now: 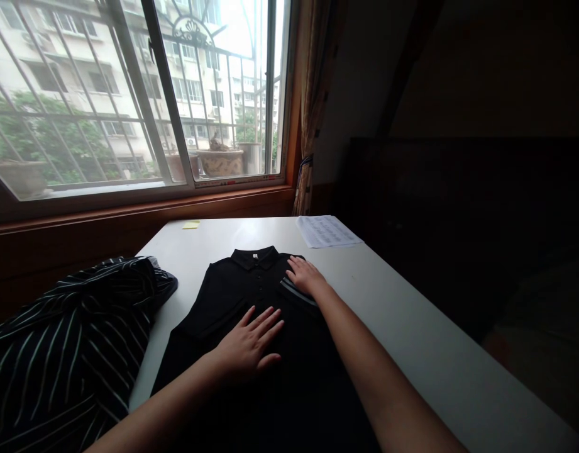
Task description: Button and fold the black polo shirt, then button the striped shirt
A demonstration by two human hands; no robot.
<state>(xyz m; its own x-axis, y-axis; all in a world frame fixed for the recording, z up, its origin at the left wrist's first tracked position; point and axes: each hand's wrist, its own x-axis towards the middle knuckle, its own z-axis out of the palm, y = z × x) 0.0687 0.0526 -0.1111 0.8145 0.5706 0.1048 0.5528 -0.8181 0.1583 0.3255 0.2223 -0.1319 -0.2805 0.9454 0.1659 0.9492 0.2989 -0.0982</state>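
Bare forearms point(388, 377) stretch in, one per side, over a black polo shirt point(190, 333) lying front-up on the white surface point(388, 302), collar point(268, 258) twd the window point(124, 94). L hand point(251, 340) lies palm-down on the shirt's mid part, fingers straight & spread. R hand point(304, 275) rests nr the shoulder, fingers extended & flat, just above a sleeve cuff point(298, 293) w/ grey stripes, turned in over the chest. To the left, a dark striped garment point(82, 340) sits bunched up. Far end: yellow sticky note point(191, 224) on L, printed sheets point(329, 231) on R, nr the tied curtain point(309, 119).
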